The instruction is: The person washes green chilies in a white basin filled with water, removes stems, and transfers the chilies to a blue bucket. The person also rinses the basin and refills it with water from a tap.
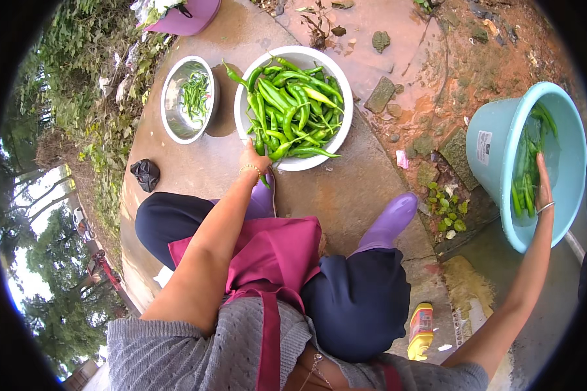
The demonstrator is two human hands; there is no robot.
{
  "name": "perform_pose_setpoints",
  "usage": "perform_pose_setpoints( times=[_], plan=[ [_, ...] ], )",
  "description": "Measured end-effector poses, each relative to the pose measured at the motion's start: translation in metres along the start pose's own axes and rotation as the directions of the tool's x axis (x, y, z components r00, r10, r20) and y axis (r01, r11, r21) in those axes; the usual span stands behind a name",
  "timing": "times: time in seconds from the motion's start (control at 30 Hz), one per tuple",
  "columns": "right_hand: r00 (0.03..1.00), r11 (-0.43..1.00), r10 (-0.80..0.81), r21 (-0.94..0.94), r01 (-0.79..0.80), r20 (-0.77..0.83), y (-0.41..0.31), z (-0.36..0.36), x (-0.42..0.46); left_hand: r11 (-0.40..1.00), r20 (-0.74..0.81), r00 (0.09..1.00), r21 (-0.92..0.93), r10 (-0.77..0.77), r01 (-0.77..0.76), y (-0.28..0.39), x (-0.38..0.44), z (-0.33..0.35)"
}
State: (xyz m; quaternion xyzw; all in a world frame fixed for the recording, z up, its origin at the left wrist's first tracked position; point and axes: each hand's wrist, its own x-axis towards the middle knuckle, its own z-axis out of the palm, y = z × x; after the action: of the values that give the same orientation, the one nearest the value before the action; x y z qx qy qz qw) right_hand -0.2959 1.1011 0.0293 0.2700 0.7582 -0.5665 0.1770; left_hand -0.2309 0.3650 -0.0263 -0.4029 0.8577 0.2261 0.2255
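Observation:
My left hand [255,160] is at the near rim of a white basin [341,141] heaped with long green chili peppers [293,105]. It is closed around at least one pepper, whose tip sticks out below the hand; the fingers are partly hidden. My right hand [544,182] reaches inside a tilted teal plastic bucket [491,141], beside green peppers [526,188] lying in water. Its fingers look extended, but whether they grip a pepper is unclear. A steel bowl [167,100] left of the basin holds small, thin green peppers [194,95].
A black plastic bag [146,174] lies on the wet concrete at left. The purple boots [389,220] stand near the basin. A yellow bottle [421,332] is at lower right. Stones [380,94] and muddy ground border the slab; a pink container [191,19] stands at the top.

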Motion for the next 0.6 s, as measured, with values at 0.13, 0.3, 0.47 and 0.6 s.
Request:
perform_pose_setpoints(
  times=[0.13, 0.3, 0.47, 0.6],
  plan=[
    [0.949, 0.989, -0.121, 0.115, 0.091, 0.292, -0.064, 0.09, -0.054, 0.998, 0.016, 1.0, 0.063, 0.017, -0.018, 0.024, -0.022, -0.017],
    [0.986, 0.996, -0.088, 0.029, 0.085, 0.144, -0.081, 0.129, -0.06, 0.829, 0.096, 0.995, -0.558, 0.013, 0.043, 0.046, -0.003, -0.004],
    [0.989, 0.982, -0.138, 0.133, 0.131, 0.046, -0.073, 0.098, -0.06, 0.985, 0.056, 0.998, -0.173, 0.037, -0.027, 0.069, 0.001, 0.001],
    [0.987, 0.959, -0.099, 0.252, 0.128, -0.126, -0.091, 0.075, -0.081, 0.958, -0.004, 0.958, 0.017, 0.287, -0.287, 0.044, 0.003, -0.019]
  ],
)
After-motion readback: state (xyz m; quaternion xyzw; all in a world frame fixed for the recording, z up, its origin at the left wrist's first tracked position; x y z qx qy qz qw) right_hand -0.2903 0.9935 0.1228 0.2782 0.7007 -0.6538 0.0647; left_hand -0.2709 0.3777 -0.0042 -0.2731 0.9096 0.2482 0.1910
